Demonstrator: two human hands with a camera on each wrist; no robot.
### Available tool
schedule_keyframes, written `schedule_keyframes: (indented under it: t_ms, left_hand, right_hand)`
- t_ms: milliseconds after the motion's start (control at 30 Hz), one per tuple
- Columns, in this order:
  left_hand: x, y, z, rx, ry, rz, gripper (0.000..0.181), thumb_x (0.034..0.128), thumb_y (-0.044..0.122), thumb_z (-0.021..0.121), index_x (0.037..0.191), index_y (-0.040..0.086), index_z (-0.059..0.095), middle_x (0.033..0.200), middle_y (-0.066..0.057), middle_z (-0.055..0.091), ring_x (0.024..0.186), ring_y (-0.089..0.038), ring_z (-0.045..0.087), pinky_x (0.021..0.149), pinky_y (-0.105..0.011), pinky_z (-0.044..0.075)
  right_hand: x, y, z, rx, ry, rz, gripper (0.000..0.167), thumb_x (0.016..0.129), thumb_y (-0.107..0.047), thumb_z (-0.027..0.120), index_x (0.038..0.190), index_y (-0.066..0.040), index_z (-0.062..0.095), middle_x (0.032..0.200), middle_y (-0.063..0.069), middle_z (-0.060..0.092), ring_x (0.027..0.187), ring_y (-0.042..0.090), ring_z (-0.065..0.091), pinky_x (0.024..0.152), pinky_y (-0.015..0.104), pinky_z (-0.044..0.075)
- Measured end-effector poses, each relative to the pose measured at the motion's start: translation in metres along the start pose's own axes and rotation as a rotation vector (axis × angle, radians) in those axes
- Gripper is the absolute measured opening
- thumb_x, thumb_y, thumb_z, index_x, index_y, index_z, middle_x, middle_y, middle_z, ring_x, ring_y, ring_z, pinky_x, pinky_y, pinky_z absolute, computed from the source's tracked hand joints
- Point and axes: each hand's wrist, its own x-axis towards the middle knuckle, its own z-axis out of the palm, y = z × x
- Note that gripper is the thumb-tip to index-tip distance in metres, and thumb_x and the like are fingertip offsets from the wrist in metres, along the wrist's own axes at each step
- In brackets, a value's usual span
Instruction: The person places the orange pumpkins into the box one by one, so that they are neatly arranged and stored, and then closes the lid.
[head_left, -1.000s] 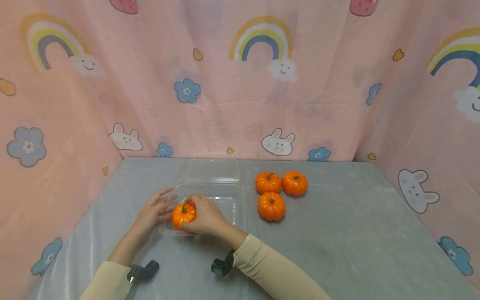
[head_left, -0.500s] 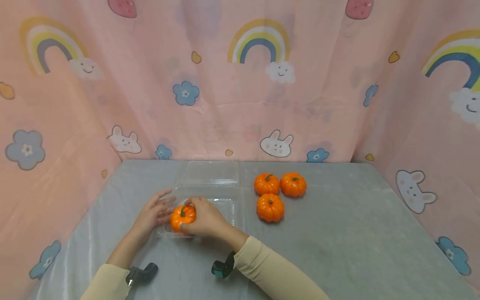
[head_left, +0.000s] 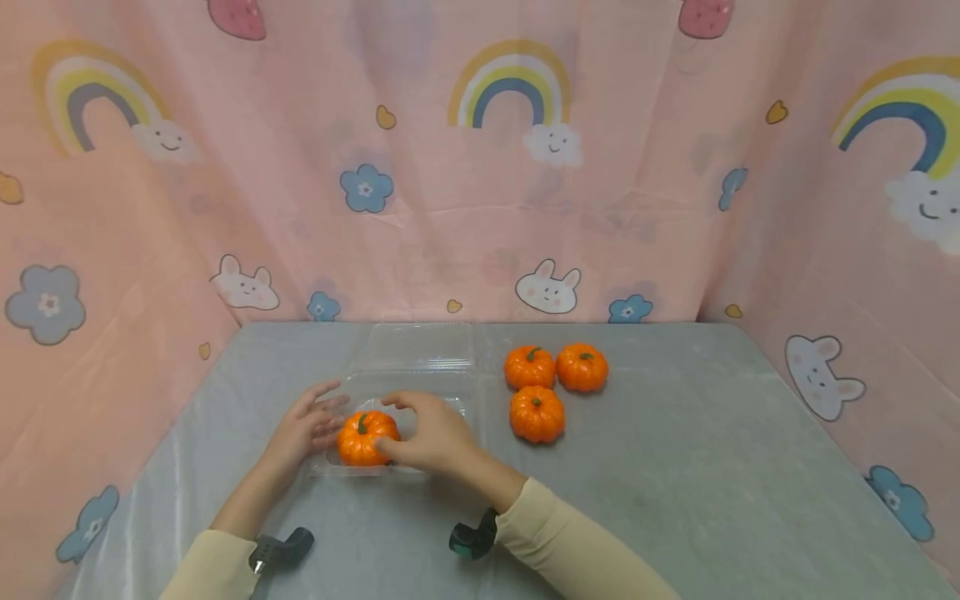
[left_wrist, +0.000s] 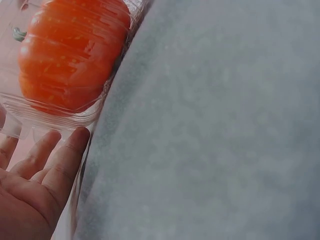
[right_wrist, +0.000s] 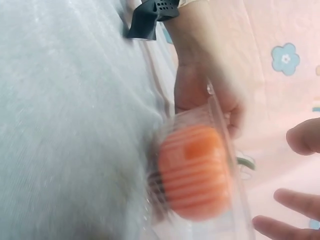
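Note:
A small orange pumpkin (head_left: 358,442) with a green stem sits in the near left part of a clear plastic clamshell box (head_left: 412,379), whose lid (head_left: 423,342) lies folded back behind it. My left hand (head_left: 303,425) rests at the box's left side, fingers spread; in the left wrist view the fingertips (left_wrist: 77,137) touch the box's ridged wall. Over the box is my right hand (head_left: 435,433), fingers loosely bent and parted, holding nothing. Its thumb overlaps the pumpkin's right side in the head view; the right wrist view shows the fingers (right_wrist: 287,227) apart from the pumpkin.
Three more orange pumpkins stand grouped right of the box: one at the back left (head_left: 529,368), one at the back right (head_left: 582,367) and one in front (head_left: 537,415). A grey cloth (head_left: 660,467) covers the table. Pink printed curtains (head_left: 450,208) enclose it behind and at both sides.
My right hand has let go of the pumpkin and moved slightly right, its fingers widening. The pumpkin stays in the box. The left hand keeps its place; the head view has shifted slightly.

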Motion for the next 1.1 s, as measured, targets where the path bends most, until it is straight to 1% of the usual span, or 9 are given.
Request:
schedule_keyframes:
  t_ms: [167, 267, 300, 433, 633, 767, 900, 1067, 1100]
  left_hand:
    - [-0.001, 0.002, -0.001, -0.003, -0.006, -0.002, 0.054, 0.0992, 0.012, 0.037, 0.152, 0.015, 0.026, 0.151, -0.021, 0.037, 0.118, -0.029, 0.058, 0.088, -0.028, 0.055]
    - [-0.002, 0.003, 0.0, 0.008, -0.005, 0.004, 0.053, 0.0995, 0.013, 0.037, 0.152, 0.015, 0.026, 0.151, -0.022, 0.037, 0.119, -0.029, 0.058, 0.088, -0.029, 0.055]
    - [-0.002, 0.003, 0.0, 0.01, -0.004, 0.007, 0.053, 0.0996, 0.014, 0.037, 0.152, 0.015, 0.026, 0.151, -0.022, 0.037, 0.12, -0.031, 0.057, 0.089, -0.03, 0.055]
    - [-0.002, 0.001, -0.001, 0.011, 0.002, 0.006, 0.053, 0.0998, 0.014, 0.037, 0.152, 0.015, 0.026, 0.151, -0.022, 0.037, 0.119, -0.031, 0.058, 0.088, -0.028, 0.055]
    - [-0.001, 0.0, 0.0, 0.012, 0.007, -0.001, 0.053, 0.0995, 0.015, 0.037, 0.151, 0.016, 0.028, 0.15, -0.02, 0.039, 0.117, -0.029, 0.059, 0.087, -0.028, 0.056]
    - [-0.001, -0.001, 0.0, 0.013, 0.005, -0.001, 0.052, 0.0997, 0.016, 0.037, 0.151, 0.016, 0.029, 0.15, -0.021, 0.039, 0.115, -0.027, 0.06, 0.088, -0.029, 0.056]
    - [-0.002, -0.001, -0.001, 0.017, 0.003, -0.009, 0.051, 0.1, 0.016, 0.036, 0.151, 0.017, 0.028, 0.151, -0.02, 0.039, 0.116, -0.028, 0.059, 0.089, -0.029, 0.055]
    - [-0.002, 0.0, 0.0, 0.02, 0.004, -0.003, 0.052, 0.1, 0.015, 0.036, 0.151, 0.016, 0.028, 0.151, -0.02, 0.039, 0.118, -0.03, 0.058, 0.089, -0.03, 0.055]
    - [-0.002, 0.001, 0.001, 0.022, 0.004, -0.002, 0.052, 0.1, 0.015, 0.036, 0.151, 0.016, 0.027, 0.151, -0.02, 0.039, 0.118, -0.031, 0.058, 0.089, -0.03, 0.055]
  right_hand:
    - [-0.009, 0.002, -0.014, 0.027, 0.032, 0.0, 0.048, 0.078, -0.036, 0.067, 0.123, -0.021, 0.064, 0.124, 0.003, 0.066, 0.114, 0.023, 0.061, 0.093, 0.04, 0.051]
    - [-0.012, 0.004, -0.021, 0.042, 0.035, 0.002, 0.048, 0.079, -0.035, 0.069, 0.124, -0.02, 0.063, 0.126, 0.002, 0.065, 0.117, 0.024, 0.059, 0.096, 0.041, 0.049]
    - [-0.013, 0.005, -0.023, 0.038, 0.037, 0.002, 0.048, 0.079, -0.036, 0.069, 0.125, -0.02, 0.063, 0.126, 0.001, 0.065, 0.117, 0.024, 0.059, 0.097, 0.042, 0.049]
    - [-0.019, 0.01, -0.029, 0.026, 0.043, 0.012, 0.048, 0.081, -0.036, 0.07, 0.126, -0.02, 0.063, 0.128, -0.001, 0.063, 0.121, 0.022, 0.057, 0.1, 0.043, 0.047]
    - [-0.029, 0.015, -0.045, -0.015, 0.074, 0.049, 0.049, 0.082, -0.039, 0.068, 0.127, -0.022, 0.062, 0.131, -0.003, 0.061, 0.123, 0.02, 0.055, 0.102, 0.044, 0.046]
    - [-0.032, 0.02, -0.055, -0.043, 0.125, 0.039, 0.047, 0.082, -0.036, 0.068, 0.125, -0.019, 0.063, 0.129, -0.002, 0.063, 0.123, 0.022, 0.055, 0.103, 0.045, 0.045]
    - [-0.037, 0.026, -0.065, -0.064, 0.19, 0.034, 0.045, 0.08, -0.035, 0.069, 0.122, -0.018, 0.065, 0.126, 0.001, 0.065, 0.121, 0.024, 0.057, 0.1, 0.047, 0.047]
    - [-0.042, 0.037, -0.076, -0.06, 0.252, 0.057, 0.045, 0.079, -0.033, 0.072, 0.121, -0.019, 0.066, 0.126, 0.001, 0.064, 0.122, 0.024, 0.056, 0.101, 0.047, 0.046]
    - [-0.043, 0.04, -0.077, -0.065, 0.266, 0.06, 0.045, 0.078, -0.032, 0.072, 0.121, -0.02, 0.066, 0.126, 0.001, 0.064, 0.12, 0.024, 0.057, 0.099, 0.046, 0.048]
